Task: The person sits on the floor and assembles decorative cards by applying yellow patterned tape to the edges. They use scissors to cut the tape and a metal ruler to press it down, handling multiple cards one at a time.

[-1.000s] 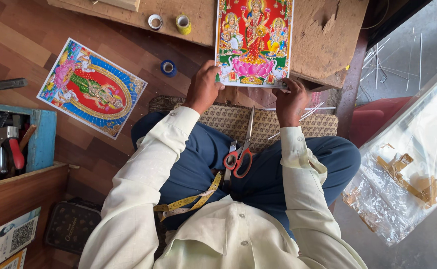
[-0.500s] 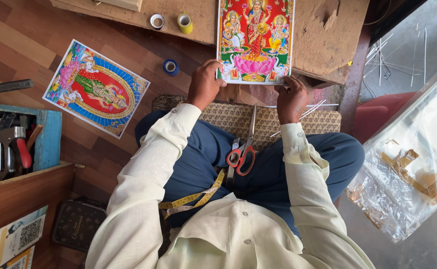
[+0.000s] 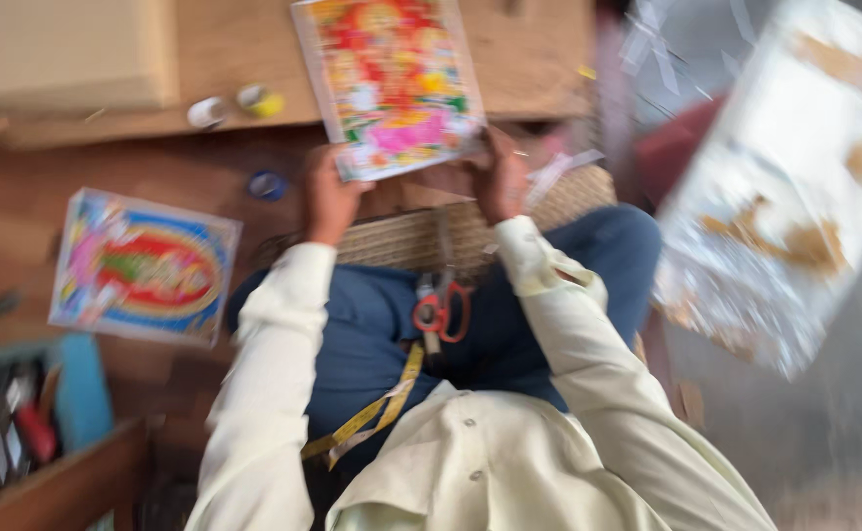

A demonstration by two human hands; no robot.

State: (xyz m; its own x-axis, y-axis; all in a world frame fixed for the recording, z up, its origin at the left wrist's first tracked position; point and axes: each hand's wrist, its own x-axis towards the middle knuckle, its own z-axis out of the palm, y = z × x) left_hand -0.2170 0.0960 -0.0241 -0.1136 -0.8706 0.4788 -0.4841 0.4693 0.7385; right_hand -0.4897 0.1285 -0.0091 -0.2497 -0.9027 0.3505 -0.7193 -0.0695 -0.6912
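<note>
1. Head view, far left: a blue tray with blurred tools in it sits at the lower edge, beside a wooden board.
2. Above it a colourful print with a red oval on blue lies flat on the wooden floor, well apart from both hands.
3. At the upper left a plain cardboard box rests on the low wooden bench, with two small tape rolls just beside it; a blue roll lies on the floor below them.
4. The left hand has its grip closed on the lower left corner of a bright picture print, fingers curled round the edge.
5. That print lies tilted on the bench, its lower edge between the two hands.
6. Red-handled scissors lie on the lap, near a yellow measuring tape.
7. The right hand grips the print's lower right corner; blur hides the finger detail.
8. Far right, a clear plastic-wrapped package with brown patches lies well apart.
</note>
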